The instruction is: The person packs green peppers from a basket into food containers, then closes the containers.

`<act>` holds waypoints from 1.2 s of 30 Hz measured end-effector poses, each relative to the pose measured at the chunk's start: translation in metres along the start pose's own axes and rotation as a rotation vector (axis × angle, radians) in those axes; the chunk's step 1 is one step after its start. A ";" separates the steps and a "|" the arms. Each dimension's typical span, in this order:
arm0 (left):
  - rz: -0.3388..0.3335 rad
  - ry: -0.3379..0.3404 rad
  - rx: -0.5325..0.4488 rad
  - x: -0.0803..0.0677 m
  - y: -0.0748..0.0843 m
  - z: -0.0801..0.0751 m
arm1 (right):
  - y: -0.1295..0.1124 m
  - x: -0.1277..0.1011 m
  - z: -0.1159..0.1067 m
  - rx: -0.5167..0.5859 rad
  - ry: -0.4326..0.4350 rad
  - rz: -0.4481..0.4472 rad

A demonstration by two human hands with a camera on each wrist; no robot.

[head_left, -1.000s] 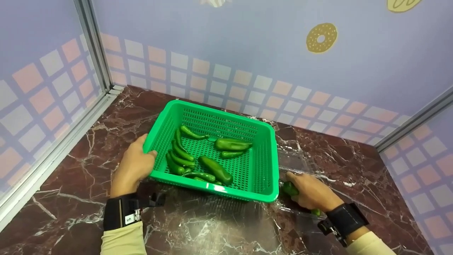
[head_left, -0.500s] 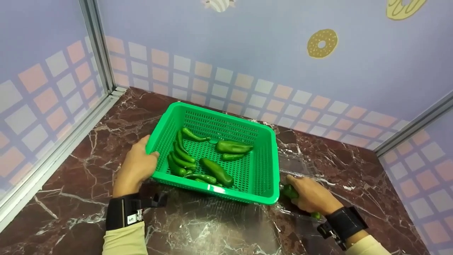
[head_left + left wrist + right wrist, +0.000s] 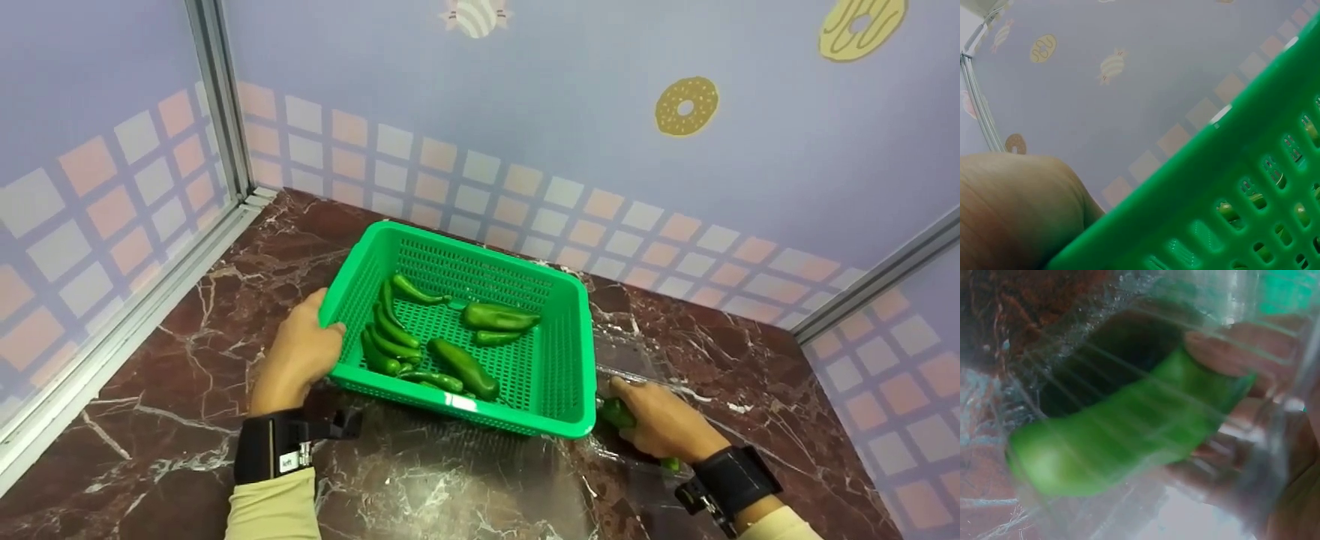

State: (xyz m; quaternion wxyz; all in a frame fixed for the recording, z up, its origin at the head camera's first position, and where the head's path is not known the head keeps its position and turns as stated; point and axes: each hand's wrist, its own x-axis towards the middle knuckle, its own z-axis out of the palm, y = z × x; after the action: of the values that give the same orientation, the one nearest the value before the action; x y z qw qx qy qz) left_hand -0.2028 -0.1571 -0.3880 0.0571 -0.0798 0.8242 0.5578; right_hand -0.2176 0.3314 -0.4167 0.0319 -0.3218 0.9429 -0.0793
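Note:
A green perforated plastic basket [image 3: 570, 360] holds several green chili peppers [image 3: 465, 367], some slim and curved, others thicker. My left hand [image 3: 304, 349] grips its left rim, thumb over the edge; the left wrist view shows that hand against the basket's wall [image 3: 1185, 185]. To the right of the basket, my right hand [image 3: 667, 420] reaches down into a clear plastic container [image 3: 630, 356] and has its fingers round a green pepper [image 3: 1112, 444]. In the right wrist view this pepper appears through the container's ribbed clear wall, with the fingertips [image 3: 1219, 354] at its far end.
Everything stands on a dark red-brown marbled surface [image 3: 180, 405]. A lilac wall [image 3: 525, 97] with printed tiles and doughnuts rises close behind the basket. Metal-framed panels close off the left and right sides, with a white track [image 3: 187, 277] along the left.
The head view has tilted, so the whole scene sits slightly lower and farther right. Both hands keep their holds, and the peppers in the basket lie as before.

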 end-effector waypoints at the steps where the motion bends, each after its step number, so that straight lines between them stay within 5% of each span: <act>1: 0.008 -0.001 0.002 0.000 -0.001 0.000 | 0.000 0.000 0.000 0.005 0.002 -0.006; 8: 0.005 -0.003 0.002 -0.002 -0.003 0.001 | 0.001 -0.006 0.003 -0.038 0.048 0.005; 15: 0.008 -0.007 -0.002 -0.003 -0.003 0.001 | 0.001 -0.010 0.001 -0.019 0.005 0.103; 21: 0.019 0.009 -0.004 -0.003 -0.003 -0.001 | 0.000 -0.008 -0.004 -0.027 -0.001 0.098; 36: 0.014 -0.007 0.008 -0.002 -0.003 -0.003 | -0.002 -0.006 -0.047 0.076 -0.002 0.220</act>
State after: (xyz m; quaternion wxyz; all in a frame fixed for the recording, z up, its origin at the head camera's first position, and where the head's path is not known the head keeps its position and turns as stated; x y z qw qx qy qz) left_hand -0.2000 -0.1605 -0.3896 0.0565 -0.0719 0.8267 0.5551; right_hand -0.2168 0.3391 -0.3703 0.0535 -0.2152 0.9688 -0.1108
